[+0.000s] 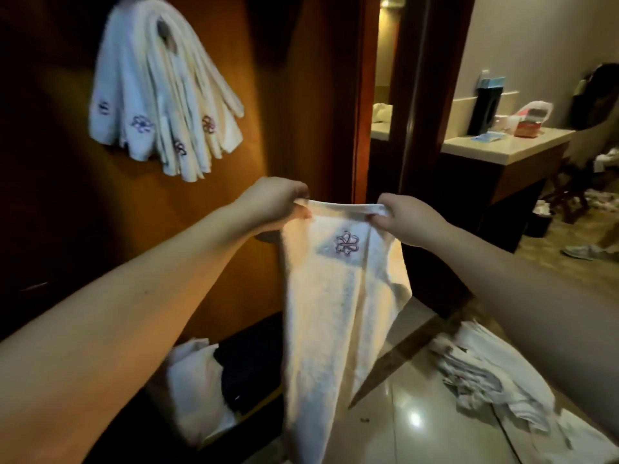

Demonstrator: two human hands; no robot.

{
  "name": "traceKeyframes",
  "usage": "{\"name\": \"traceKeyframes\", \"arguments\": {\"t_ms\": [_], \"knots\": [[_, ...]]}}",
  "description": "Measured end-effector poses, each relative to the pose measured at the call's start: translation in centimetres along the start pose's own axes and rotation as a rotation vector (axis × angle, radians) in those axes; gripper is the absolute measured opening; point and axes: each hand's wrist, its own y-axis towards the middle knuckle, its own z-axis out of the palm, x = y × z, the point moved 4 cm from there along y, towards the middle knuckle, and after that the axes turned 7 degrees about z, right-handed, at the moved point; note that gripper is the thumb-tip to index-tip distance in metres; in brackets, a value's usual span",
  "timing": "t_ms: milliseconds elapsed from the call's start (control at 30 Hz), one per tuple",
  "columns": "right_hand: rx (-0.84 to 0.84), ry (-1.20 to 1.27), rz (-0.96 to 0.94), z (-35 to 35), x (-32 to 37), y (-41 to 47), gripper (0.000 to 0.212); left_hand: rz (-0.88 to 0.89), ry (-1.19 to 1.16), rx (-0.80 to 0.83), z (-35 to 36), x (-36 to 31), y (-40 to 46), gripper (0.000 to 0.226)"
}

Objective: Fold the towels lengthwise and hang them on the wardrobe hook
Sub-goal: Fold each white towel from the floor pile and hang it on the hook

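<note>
Several folded towels [160,95] are already hung on the wardrobe hook at ten o'clock, while one towel [338,313] is pinched at its top edge by both hands' fingers [299,204], a pile [485,373] left at four o'clock.

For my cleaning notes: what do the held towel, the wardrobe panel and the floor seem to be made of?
Held towel: soft cotton-like terry, fuzzy and limp, probably. Wardrobe panel: wood or veneer, smooth brown surface. Floor: glossy tile or stone, mirroring a lamp.
</note>
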Motion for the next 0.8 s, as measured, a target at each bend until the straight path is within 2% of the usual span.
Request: {"name": "traceKeyframes", "arguments": {"t_ms": [167,400,600,667,800], "knots": [[-0.031,0.018,0.020,-0.9,3.4,-1.5,0.008,-0.145,0.235,0.091,-1.6,3.5,-6.2,0.035],[-0.039,0.107,0.004,-1.3,4.1,-2.1,0.009,-0.435,0.236,0.224,-3.7,5.8,-13.8,0.053],[-0.028,0.136,0.016,-1.1,2.7,-1.9,0.014,-0.675,0.107,0.046,-6.4,6.5,-19.5,0.047],[-0.026,0.125,0.029,-0.6,2.8,-1.9,0.017,-0.714,-0.041,-0.081,-6.7,6.6,-20.9,0.041],[-0.067,0.072,0.085,-0.3,3.3,-1.9,0.027,-0.687,-0.455,-0.368,-8.0,7.2,-23.7,0.008]]}}
